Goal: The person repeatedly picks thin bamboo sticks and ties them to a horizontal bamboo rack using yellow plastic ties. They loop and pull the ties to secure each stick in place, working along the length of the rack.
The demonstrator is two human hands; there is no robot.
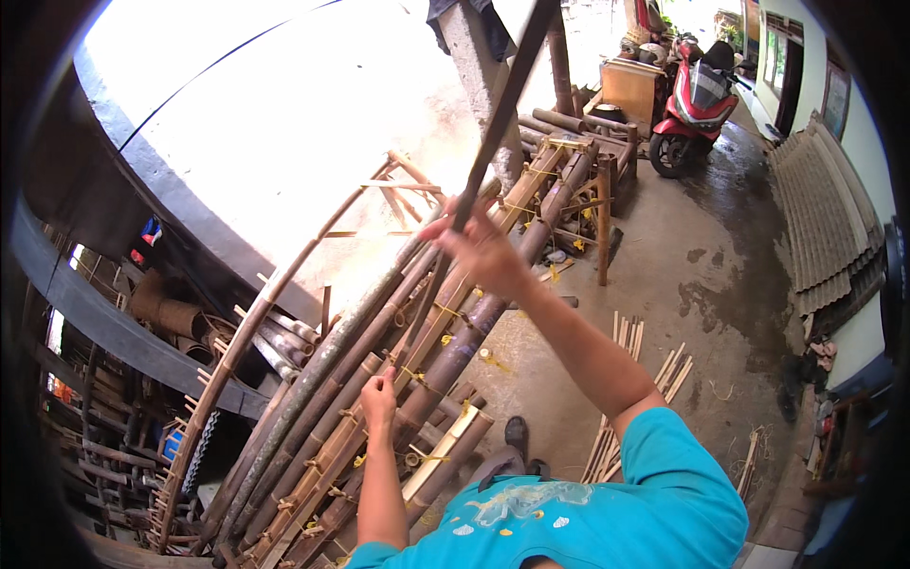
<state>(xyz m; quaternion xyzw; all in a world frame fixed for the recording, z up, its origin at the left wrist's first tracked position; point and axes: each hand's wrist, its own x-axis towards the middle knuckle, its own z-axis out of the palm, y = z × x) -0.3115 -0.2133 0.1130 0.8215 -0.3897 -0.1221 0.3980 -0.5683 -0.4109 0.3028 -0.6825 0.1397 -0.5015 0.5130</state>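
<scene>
A long, dark, narrow strip (513, 90) slants from the top of the view down across the bamboo poles. Partway along it, my right hand (482, 248) closes its fingers round the strip. Lower down, my left hand (379, 396) is closed at the strip's bottom end, thumb uppermost. Under both hands lies a long rack of bamboo poles (464, 343), bound with several yellow ties (446, 339). Lighter split bamboo lengths (444, 453) sit within it. The strip's upper end runs out of view.
Thin bamboo sticks (609, 403) lie on the concrete floor to my right. A red scooter (697, 100) is parked at the far right, near stacked corrugated sheets (823, 213). A concrete post (477, 81) rises ahead. On the left stands a curved bamboo frame (254, 318) with pegs.
</scene>
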